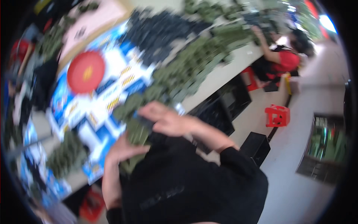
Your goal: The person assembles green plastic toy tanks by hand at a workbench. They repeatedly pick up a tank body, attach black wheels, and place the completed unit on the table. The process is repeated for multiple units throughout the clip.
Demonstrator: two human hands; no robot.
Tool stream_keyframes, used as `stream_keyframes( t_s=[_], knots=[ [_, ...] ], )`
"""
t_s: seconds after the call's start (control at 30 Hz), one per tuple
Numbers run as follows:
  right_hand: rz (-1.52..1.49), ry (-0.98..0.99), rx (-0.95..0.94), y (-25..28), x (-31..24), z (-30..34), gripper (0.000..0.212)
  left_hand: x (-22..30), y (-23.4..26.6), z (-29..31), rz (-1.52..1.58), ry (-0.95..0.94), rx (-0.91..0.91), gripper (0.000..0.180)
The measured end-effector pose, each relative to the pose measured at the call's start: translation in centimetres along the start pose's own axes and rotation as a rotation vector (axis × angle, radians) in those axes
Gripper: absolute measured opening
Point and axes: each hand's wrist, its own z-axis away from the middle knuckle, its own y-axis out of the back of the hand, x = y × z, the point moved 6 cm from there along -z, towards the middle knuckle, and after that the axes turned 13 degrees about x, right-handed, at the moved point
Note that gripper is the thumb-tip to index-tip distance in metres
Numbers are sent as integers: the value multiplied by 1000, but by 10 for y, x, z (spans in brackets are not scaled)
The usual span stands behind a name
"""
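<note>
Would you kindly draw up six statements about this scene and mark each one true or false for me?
1. The round red tray lies on blue-and-white printed sheets. True.
2. The left hand has its thumb pressed against its fingers. False: the thumb stands well apart from them.
3. The right hand is nearer the dark heap than the left hand is. True.
4. The co-worker at upper right is dressed all in green. False: that person wears red and black.
5. A red stool stands to the right of both hands. True.
6. Only white pieces lie about the hands. False: olive-green pieces lie there.
</note>
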Motion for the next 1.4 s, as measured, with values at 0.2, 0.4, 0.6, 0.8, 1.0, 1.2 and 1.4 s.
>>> stream_keyframes(
  t_s=[0.2, 0.4, 0.6, 0.8, 1.0, 1.2, 1.4],
  knots=[
    [-108, -306, -202, 1, -4, 3, 52, 11, 4, 13, -112, -40, 13, 78],
    [-226, -429, -167, -10, 25, 10, 58, -8, 3, 4, -125, 43, 14, 81],
    [-547, -723, -150, -14, 53, 27, 55, 1, 2, 6, -229, 111, -23, 79],
    [-328, -618, -204, -12, 48, 23, 56, -13, 1, 2, -171, 108, -13, 79],
    [-253, -571, -200, -11, 44, 22, 53, -13, 0, 2, -167, 108, -26, 77],
    [-218, -407, -198, -12, 43, 18, 46, -12, -1, 2, -125, 121, -76, 73],
    [-241, -427, -228, -5, 42, 12, 40, -5, -2, 8, -78, 168, -157, 72]
  ],
)
